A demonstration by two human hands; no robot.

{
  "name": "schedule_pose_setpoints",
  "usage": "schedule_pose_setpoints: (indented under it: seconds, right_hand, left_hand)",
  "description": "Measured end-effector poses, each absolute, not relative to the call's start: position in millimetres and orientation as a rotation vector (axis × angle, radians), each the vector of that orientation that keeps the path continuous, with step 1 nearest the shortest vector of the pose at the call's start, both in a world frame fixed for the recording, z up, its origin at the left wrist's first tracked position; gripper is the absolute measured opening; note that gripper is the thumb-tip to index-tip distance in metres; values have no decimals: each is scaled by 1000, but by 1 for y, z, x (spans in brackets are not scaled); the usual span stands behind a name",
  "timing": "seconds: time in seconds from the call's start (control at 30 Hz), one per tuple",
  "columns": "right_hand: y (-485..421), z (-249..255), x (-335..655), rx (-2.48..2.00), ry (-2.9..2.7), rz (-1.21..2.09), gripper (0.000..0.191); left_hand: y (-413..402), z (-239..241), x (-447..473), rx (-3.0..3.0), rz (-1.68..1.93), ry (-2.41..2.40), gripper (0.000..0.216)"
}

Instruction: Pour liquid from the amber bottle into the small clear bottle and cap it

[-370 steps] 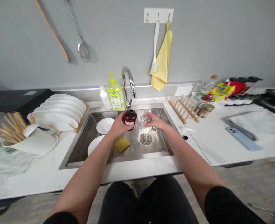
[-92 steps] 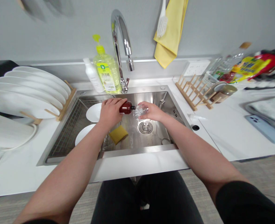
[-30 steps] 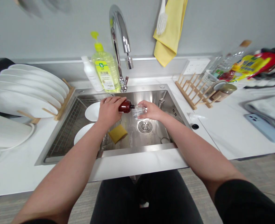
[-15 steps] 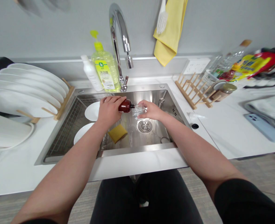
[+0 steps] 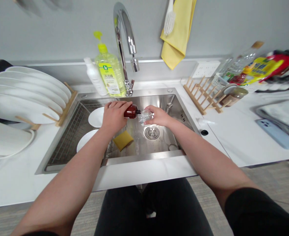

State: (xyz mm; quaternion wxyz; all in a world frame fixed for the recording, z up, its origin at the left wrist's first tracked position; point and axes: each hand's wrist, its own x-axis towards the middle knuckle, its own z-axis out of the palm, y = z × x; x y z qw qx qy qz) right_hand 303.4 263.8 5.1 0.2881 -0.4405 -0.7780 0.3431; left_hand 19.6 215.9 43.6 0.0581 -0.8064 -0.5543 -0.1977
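The person's left hand (image 5: 113, 119) is closed around a dark amber bottle (image 5: 132, 111), which lies tilted almost on its side. The right hand (image 5: 157, 116) holds a small clear bottle (image 5: 145, 116). The two hands are apart, but the amber bottle's mouth is just beside the clear bottle, above the middle of a stainless steel sink (image 5: 156, 98). Below the hands, a yellow sponge (image 5: 123, 140) and two white plates (image 5: 96, 117) lie in the sink, and near them is the metal drain (image 5: 152, 132). At the top of the frame, a green dish soap bottle (image 5: 109, 73) stands beside the faucet (image 5: 121, 39).
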Motion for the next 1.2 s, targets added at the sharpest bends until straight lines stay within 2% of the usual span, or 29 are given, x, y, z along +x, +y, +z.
schedule_pose_setpoints:
  seconds: [1.2]
  right_hand:
    - [264,4,304,-1151,-2070,921,63]
  left_hand:
    - [218,40,18,-2433,-617,-1614,74]
